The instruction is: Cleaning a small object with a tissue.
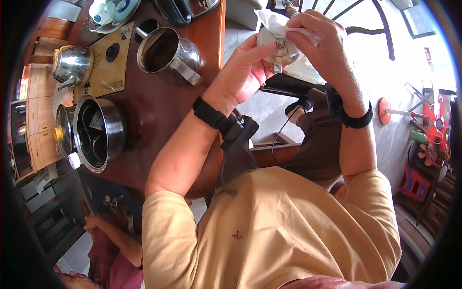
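Note:
My left hand (248, 70) is closed around the edge of a small round metal lid (287, 57), its thumb lying on the top. The lid has a coil-shaped knob in the middle and a small tab at its lower edge. A crumpled white tissue (272, 21) is pinched in my right hand (323, 41) and pressed against the lid's upper part. Both hands are raised beyond the table's right edge. Nearest to them on the table stands an uncovered steel pitcher (188, 54) with a flat handle.
On the brown table (139, 108) are a steel kettle (73, 65), a printed mat (103, 72), a large steel pot (113, 132) and a plate of cups (113, 14). A cable (275, 139) hangs near my leg. Another person (113, 245) sits at lower left. A red fan (435, 123) stands right.

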### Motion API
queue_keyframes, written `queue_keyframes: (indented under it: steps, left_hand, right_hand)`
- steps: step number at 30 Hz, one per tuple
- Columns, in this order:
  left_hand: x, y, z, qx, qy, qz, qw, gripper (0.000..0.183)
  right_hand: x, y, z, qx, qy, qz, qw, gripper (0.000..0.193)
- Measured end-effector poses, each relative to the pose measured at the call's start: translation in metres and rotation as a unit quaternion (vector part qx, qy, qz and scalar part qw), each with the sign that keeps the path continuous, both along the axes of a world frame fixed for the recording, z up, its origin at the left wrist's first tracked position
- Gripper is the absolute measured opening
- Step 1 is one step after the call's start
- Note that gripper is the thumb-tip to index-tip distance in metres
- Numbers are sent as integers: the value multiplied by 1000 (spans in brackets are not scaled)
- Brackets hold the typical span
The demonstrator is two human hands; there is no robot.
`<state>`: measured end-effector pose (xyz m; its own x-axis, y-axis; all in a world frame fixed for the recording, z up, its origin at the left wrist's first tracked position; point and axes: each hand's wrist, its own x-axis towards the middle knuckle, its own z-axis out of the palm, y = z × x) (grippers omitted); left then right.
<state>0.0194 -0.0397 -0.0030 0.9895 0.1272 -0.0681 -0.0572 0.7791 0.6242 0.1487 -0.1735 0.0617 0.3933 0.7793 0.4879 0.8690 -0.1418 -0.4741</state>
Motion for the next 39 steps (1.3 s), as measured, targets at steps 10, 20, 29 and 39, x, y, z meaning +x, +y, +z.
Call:
queue_keyframes:
  steps: [10,20,29,39]
  left_hand:
    - [3,5,-6,-51,-27,28,998,33]
    - [4,4,-4,-77,-34,27,996,34]
    - [4,3,-2,-76,-29,26,996,35]
    - [4,4,-4,-87,-17,30,996,35]
  right_hand:
    - [-15,-2,11,-47,38,13,998,12]
    - [-17,0,10,-23,21,13,999,10]
    - [-5,-2,8,2,23,27,999,9]
    - [-18,2,12,-2,-3,10,1000,11]
